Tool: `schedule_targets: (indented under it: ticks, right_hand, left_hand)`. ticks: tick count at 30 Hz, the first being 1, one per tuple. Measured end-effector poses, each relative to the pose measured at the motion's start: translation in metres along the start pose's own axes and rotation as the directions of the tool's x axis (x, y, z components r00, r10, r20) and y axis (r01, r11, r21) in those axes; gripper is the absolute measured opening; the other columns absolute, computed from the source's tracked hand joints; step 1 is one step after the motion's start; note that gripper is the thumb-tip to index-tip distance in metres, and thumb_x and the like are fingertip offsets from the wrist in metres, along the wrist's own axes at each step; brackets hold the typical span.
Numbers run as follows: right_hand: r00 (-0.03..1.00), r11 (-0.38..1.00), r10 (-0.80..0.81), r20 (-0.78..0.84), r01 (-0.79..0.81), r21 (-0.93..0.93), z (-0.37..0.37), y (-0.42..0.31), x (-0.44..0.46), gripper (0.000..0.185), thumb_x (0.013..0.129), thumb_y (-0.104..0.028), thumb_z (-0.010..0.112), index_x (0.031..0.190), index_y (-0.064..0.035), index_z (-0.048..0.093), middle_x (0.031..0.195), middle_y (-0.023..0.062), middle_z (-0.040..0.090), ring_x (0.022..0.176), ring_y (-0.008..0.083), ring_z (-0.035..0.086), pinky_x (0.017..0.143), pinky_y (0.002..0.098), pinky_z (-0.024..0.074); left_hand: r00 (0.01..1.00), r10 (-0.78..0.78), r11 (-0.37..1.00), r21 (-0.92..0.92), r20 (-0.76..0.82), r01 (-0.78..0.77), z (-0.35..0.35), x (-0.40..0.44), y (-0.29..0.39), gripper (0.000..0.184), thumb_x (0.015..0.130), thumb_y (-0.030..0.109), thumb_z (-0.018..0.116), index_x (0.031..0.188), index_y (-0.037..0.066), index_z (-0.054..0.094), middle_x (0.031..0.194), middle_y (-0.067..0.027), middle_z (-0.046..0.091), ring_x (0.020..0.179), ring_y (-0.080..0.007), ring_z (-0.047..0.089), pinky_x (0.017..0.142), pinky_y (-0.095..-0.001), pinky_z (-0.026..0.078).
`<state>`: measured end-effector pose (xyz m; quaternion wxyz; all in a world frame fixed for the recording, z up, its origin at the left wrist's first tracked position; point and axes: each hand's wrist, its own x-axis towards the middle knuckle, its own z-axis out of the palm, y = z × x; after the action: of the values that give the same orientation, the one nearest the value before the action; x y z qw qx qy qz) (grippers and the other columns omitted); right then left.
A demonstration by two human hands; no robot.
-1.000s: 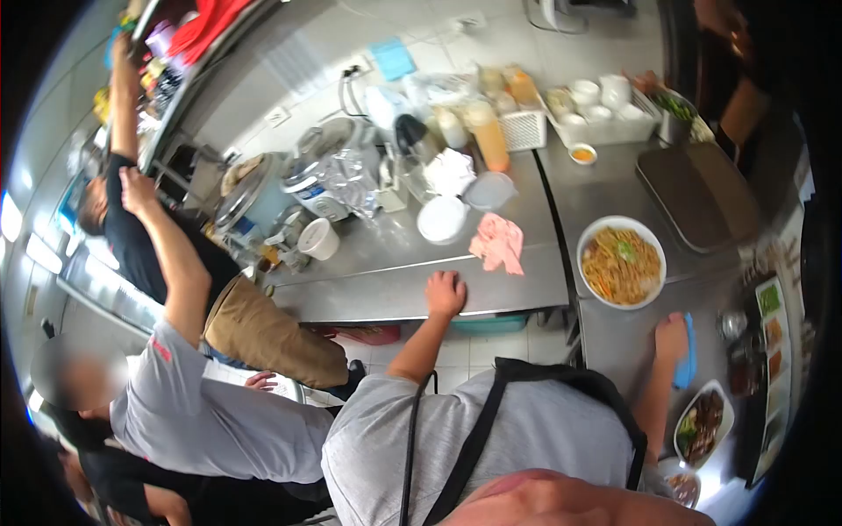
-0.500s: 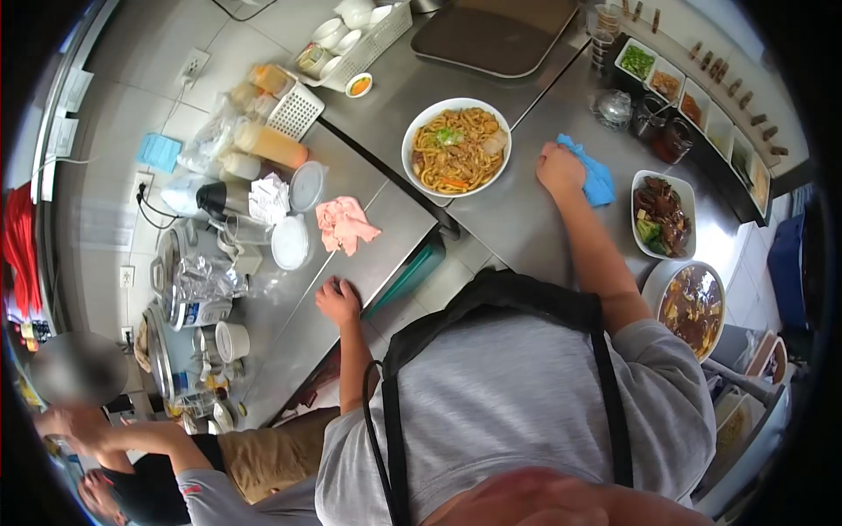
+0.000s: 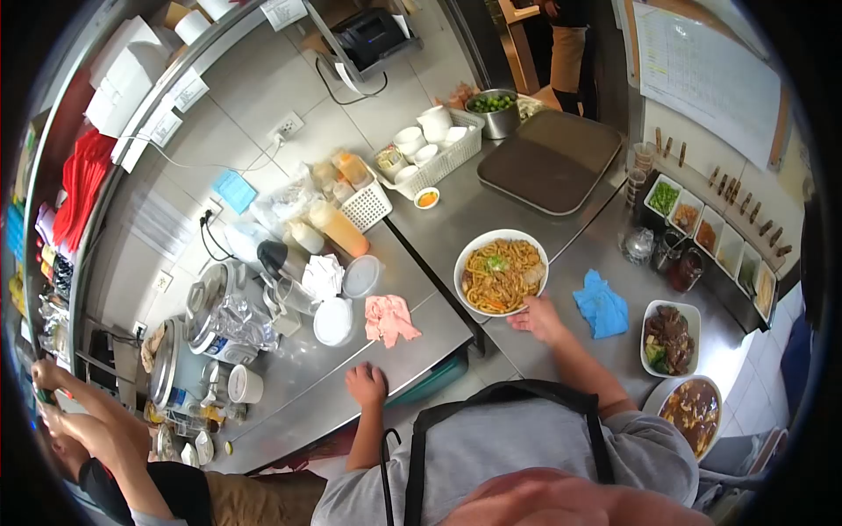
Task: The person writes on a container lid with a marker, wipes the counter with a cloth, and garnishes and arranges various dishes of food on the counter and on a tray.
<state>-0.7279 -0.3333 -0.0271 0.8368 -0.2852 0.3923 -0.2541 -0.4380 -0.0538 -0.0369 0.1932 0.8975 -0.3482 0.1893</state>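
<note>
My right hand [image 3: 538,319] is at the lower right rim of a white bowl of noodles [image 3: 500,272], its thumb by the rim and its fingers against the outside. The bowl stands on the steel counter. Right of this hand lies a crumpled blue cloth [image 3: 602,304], apart from it. My left hand [image 3: 366,384] rests on the counter's front edge, fingers loosely bent and slightly apart, nothing in it. Just beyond it lies a pink cloth [image 3: 390,319]. A white dish of meat and greens [image 3: 671,338] and a larger bowl of brown stew [image 3: 691,414] stand at the right.
A brown tray [image 3: 551,161] lies at the back, beside a metal pot of greens [image 3: 494,112]. Topping containers [image 3: 707,235] line the right side. Bottles, lids and cookers crowd the left counter. A person's arms [image 3: 96,421] are at the far left.
My right hand has let go of the blue cloth and moved left to the noodle bowl. My left hand stays on the counter edge. The head view has turned.
</note>
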Motion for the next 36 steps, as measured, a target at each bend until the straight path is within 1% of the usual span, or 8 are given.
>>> schedule_targets:
  ticks: [16, 19, 22, 27, 28, 30, 32, 36]
  right_hand:
    - [0.977, 0.986, -0.165, 0.134, 0.158, 0.057, 0.03, -0.058, 0.093, 0.039, 0.079, -0.014, 0.044, 0.115, -0.0045, 0.031, 0.101, 0.0162, 0.05, 0.081, 0.0263, 0.056, 0.069, 0.0365, 0.0457]
    - [0.977, 0.971, -0.208, 0.049, 0.213, -0.108, 0.025, -0.102, 0.08, 0.034, 0.077, -0.012, 0.049, 0.109, -0.0059, 0.04, 0.082, 0.0089, 0.055, 0.069, 0.0185, 0.057, 0.056, 0.0295, 0.0464]
    - [0.875, 0.872, -0.484, 0.001, 0.482, 0.085, 0.0, -0.176, 0.034, 0.046, 0.072, -0.01, 0.056, 0.115, -0.0054, 0.04, 0.076, 0.0064, 0.055, 0.061, 0.0149, 0.056, 0.048, 0.0255, 0.0452]
    - [0.437, 0.492, -0.868, -0.234, 0.701, -0.517, -0.126, -0.296, -0.023, 0.027, 0.076, -0.017, 0.053, 0.1, -0.0033, 0.051, 0.08, 0.0072, 0.058, 0.065, 0.0153, 0.055, 0.058, 0.0282, 0.0457]
    - [0.092, 0.186, -0.982, -0.166, 0.275, -0.943, -0.174, -0.317, -0.024, 0.027, 0.069, -0.02, 0.056, 0.093, -0.008, 0.057, 0.086, 0.0114, 0.059, 0.075, 0.0251, 0.057, 0.065, 0.0347, 0.0454]
    - [0.043, 0.026, -0.998, -0.038, -0.245, -0.969, -0.24, -0.34, -0.087, 0.027, 0.07, -0.015, 0.046, 0.094, -0.0113, 0.058, 0.092, 0.0147, 0.056, 0.084, 0.0299, 0.054, 0.073, 0.0387, 0.0439]
    - [-0.225, 0.283, -0.955, -0.191, -0.513, -0.81, -0.272, -0.338, -0.154, 0.027, 0.072, -0.014, 0.042, 0.095, -0.0086, 0.055, 0.086, 0.0161, 0.056, 0.081, 0.0309, 0.055, 0.07, 0.041, 0.0452]
    - [-0.265, 0.301, -0.954, -0.144, -0.855, -0.423, -0.355, -0.31, -0.242, 0.024, 0.076, -0.022, 0.043, 0.085, -0.0063, 0.058, 0.087, 0.0109, 0.057, 0.081, 0.0255, 0.056, 0.064, 0.0385, 0.045]
  left_hand:
    - [1.0, -0.016, 0.998, -0.062, 0.023, 0.017, -0.002, 0.002, 0.002, 0.024, 0.067, 0.02, 0.052, 0.085, 0.004, 0.055, 0.086, -0.0169, 0.05, 0.082, -0.0335, 0.046, 0.073, -0.0419, 0.036]
    - [0.999, 0.026, 0.997, -0.078, 0.032, -0.023, -0.009, 0.003, 0.013, 0.027, 0.067, 0.019, 0.047, 0.082, -0.002, 0.055, 0.082, -0.0205, 0.05, 0.078, -0.0361, 0.046, 0.07, -0.0443, 0.037]
    - [0.998, 0.032, 0.998, -0.06, 0.052, -0.029, -0.002, 0.002, 0.005, 0.031, 0.07, 0.026, 0.046, 0.086, 0.0, 0.055, 0.082, -0.0187, 0.049, 0.078, -0.0346, 0.046, 0.069, -0.0439, 0.036]
    - [0.995, 0.028, 0.999, 0.036, 0.093, -0.031, 0.005, 0.003, -0.007, 0.033, 0.072, 0.03, 0.046, 0.091, 0.004, 0.053, 0.087, -0.0155, 0.049, 0.082, -0.0332, 0.045, 0.072, -0.0425, 0.035]
    - [0.994, 0.032, 0.998, 0.049, 0.105, -0.037, 0.007, 0.003, -0.009, 0.034, 0.072, 0.031, 0.046, 0.091, 0.004, 0.053, 0.088, -0.0151, 0.049, 0.083, -0.0331, 0.045, 0.073, -0.0423, 0.035]
    - [0.993, -0.006, 0.999, 0.043, 0.116, 0.001, 0.012, 0.005, -0.012, 0.033, 0.072, 0.031, 0.045, 0.091, 0.005, 0.053, 0.088, -0.0148, 0.049, 0.083, -0.033, 0.045, 0.073, -0.0425, 0.035]
    - [0.987, -0.026, 0.998, 0.058, 0.161, 0.017, 0.013, 0.006, -0.017, 0.033, 0.073, 0.032, 0.045, 0.09, 0.005, 0.053, 0.088, -0.0145, 0.049, 0.083, -0.0329, 0.045, 0.074, -0.0427, 0.035]
    - [0.992, 0.005, 0.994, 0.107, 0.13, -0.019, 0.007, 0.004, -0.007, 0.035, 0.074, 0.033, 0.046, 0.09, 0.003, 0.053, 0.088, -0.0151, 0.049, 0.083, -0.0339, 0.045, 0.073, -0.0436, 0.035]
